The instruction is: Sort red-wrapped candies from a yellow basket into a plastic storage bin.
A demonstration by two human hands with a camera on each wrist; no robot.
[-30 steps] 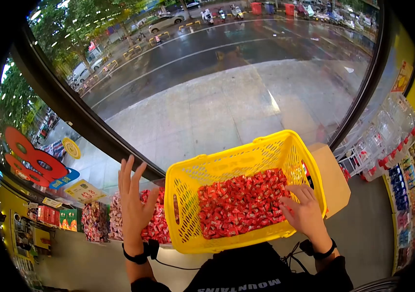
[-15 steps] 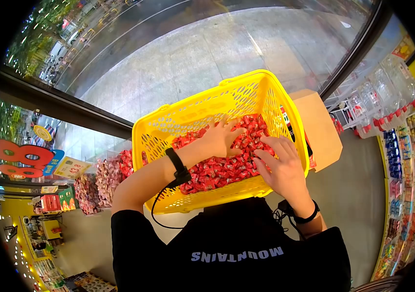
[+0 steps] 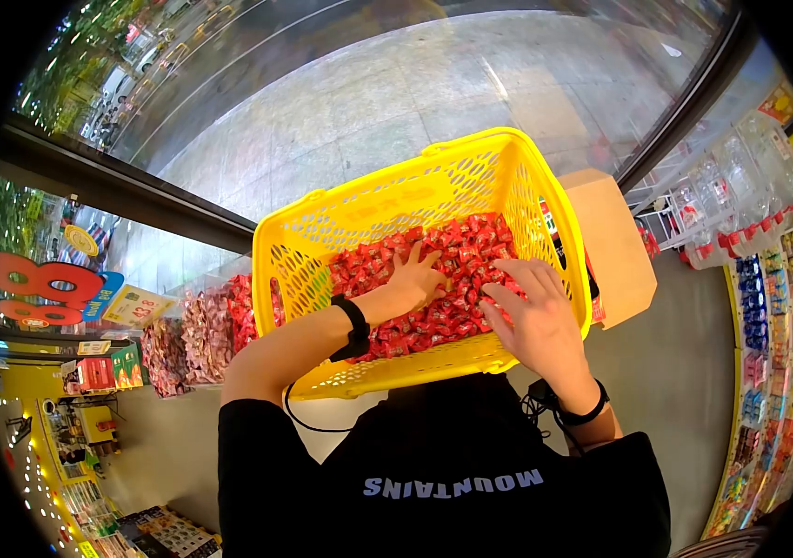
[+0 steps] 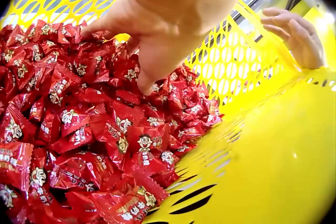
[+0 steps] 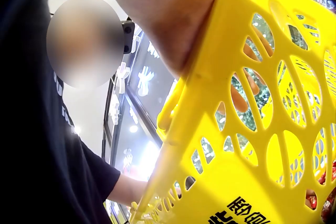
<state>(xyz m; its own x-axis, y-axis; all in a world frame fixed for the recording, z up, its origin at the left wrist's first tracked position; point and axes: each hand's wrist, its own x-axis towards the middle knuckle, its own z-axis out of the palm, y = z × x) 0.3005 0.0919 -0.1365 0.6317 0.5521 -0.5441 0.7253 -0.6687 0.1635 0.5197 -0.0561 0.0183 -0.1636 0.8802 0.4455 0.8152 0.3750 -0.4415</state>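
A yellow plastic basket [image 3: 370, 193] with a perforated wall stands in front of me, its bottom covered by a heap of red-wrapped candies [image 3: 471, 244]. My left hand [image 3: 410, 282] reaches over the near rim and lies on the candies around the middle of the heap. In the left wrist view its spread fingers and thumb [image 4: 149, 74] point down among the wrappers [image 4: 123, 124]. My right hand [image 3: 541, 321] hovers over the basket's near right corner, fingers loosely bent and nothing in them. Basket holes in the right wrist view show some of its fingers [image 5: 240, 100].
A cardboard flap [image 3: 606, 246] juts out right of the basket. Bagged sweets [image 3: 207, 339] and a price sign [image 3: 140, 309] stand at the left, by the window. Stocked shelves [image 3: 778, 372] and clear plastic jars [image 3: 740, 181] line the right side.
My left hand has come from raised beside the basket's left end down onto the candies, then shifted slightly towards me. The right hand stays near the right end. The head view has tilted down.
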